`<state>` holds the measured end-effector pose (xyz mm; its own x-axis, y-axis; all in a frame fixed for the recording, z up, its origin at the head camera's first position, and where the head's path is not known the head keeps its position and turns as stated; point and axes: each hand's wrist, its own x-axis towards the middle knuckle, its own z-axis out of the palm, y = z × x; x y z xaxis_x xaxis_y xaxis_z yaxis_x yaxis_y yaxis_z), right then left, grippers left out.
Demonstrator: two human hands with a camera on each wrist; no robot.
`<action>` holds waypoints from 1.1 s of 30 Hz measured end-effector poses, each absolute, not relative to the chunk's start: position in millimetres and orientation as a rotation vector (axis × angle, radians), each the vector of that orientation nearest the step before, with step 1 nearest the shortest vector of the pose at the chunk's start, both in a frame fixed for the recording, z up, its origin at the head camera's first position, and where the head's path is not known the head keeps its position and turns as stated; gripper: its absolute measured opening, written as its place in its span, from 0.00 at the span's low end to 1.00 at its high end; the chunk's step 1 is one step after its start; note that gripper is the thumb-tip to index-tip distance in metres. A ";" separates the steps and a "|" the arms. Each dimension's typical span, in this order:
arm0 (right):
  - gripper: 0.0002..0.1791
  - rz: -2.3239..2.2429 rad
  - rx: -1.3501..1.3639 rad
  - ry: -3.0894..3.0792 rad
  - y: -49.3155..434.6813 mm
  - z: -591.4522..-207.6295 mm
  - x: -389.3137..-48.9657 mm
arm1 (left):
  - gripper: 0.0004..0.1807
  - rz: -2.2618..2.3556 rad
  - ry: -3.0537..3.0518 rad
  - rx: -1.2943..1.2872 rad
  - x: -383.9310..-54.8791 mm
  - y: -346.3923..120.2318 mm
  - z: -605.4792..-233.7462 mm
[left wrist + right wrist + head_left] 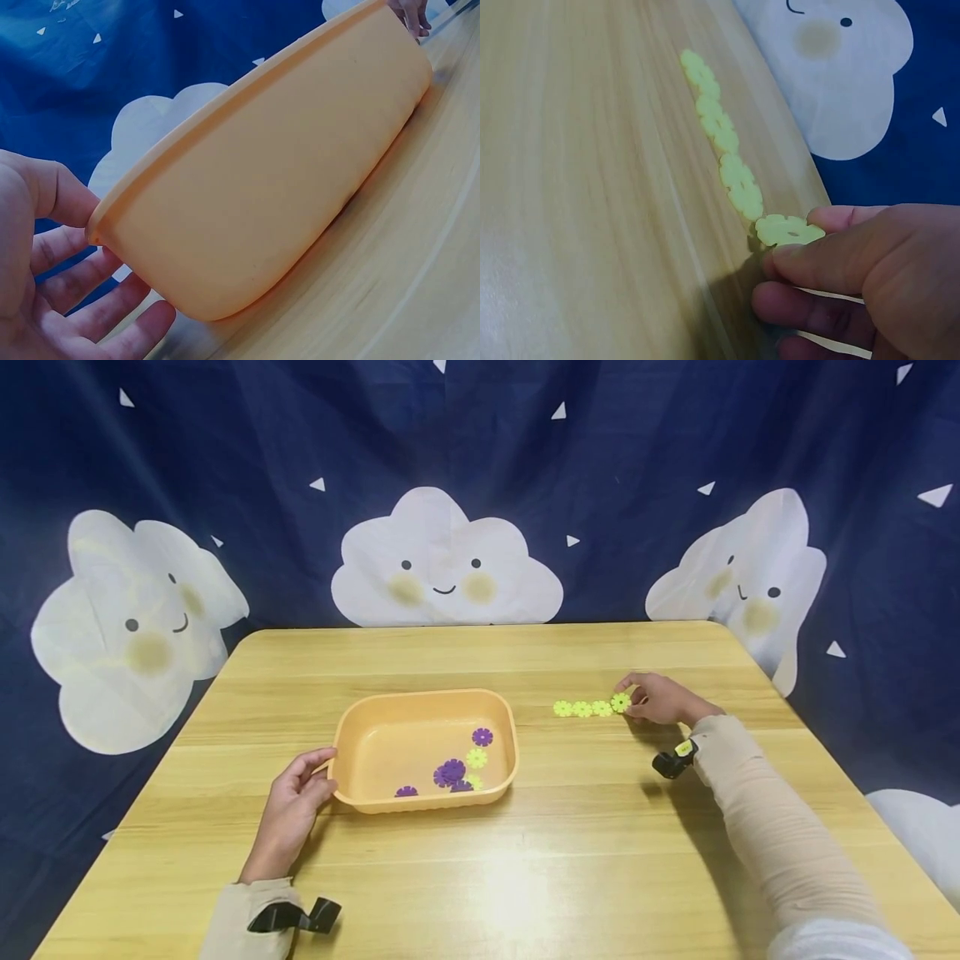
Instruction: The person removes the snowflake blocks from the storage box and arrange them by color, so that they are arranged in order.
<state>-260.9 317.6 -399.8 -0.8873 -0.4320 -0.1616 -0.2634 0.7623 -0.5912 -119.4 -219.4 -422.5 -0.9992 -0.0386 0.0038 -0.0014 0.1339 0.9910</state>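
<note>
In the head view, my left hand [294,806] holds the left end of an orange plastic basin [349,735], its thumb and fingers at the rim. Purple snowflake discs [482,737] and yellow ones lie inside, mostly at the near right. My right hand [662,699] pinches a yellow snowflake disc [620,702] between thumb and finger, right of the basin. That disc is tilted at the right end of a row of 3 flat yellow snowflake discs [582,709]. In the right wrist view, the pinched disc [789,231] meets or nearly meets the row's end; whether they touch I cannot tell.
Both hands work over a light wooden table [450,877]. A dark blue curtain [480,435] with white clouds hangs behind its far edge. Black wrist mounts [675,762] are strapped over the sleeves.
</note>
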 end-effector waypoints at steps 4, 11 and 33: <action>0.18 -0.789 -0.533 2.683 317.7 -400.0 -259.4 | 0.23 -2.061 -2.326 0.030 -119.5 -219.0 -423.0; 0.18 -0.744 -0.525 2.686 317.8 -400.8 -259.3 | 0.23 -2.077 -2.310 0.035 -119.6 -218.3 -423.2; 0.17 -0.741 -0.549 2.681 312.5 -398.0 -262.6 | 0.24 -2.052 -2.334 0.077 -119.6 -218.4 -422.0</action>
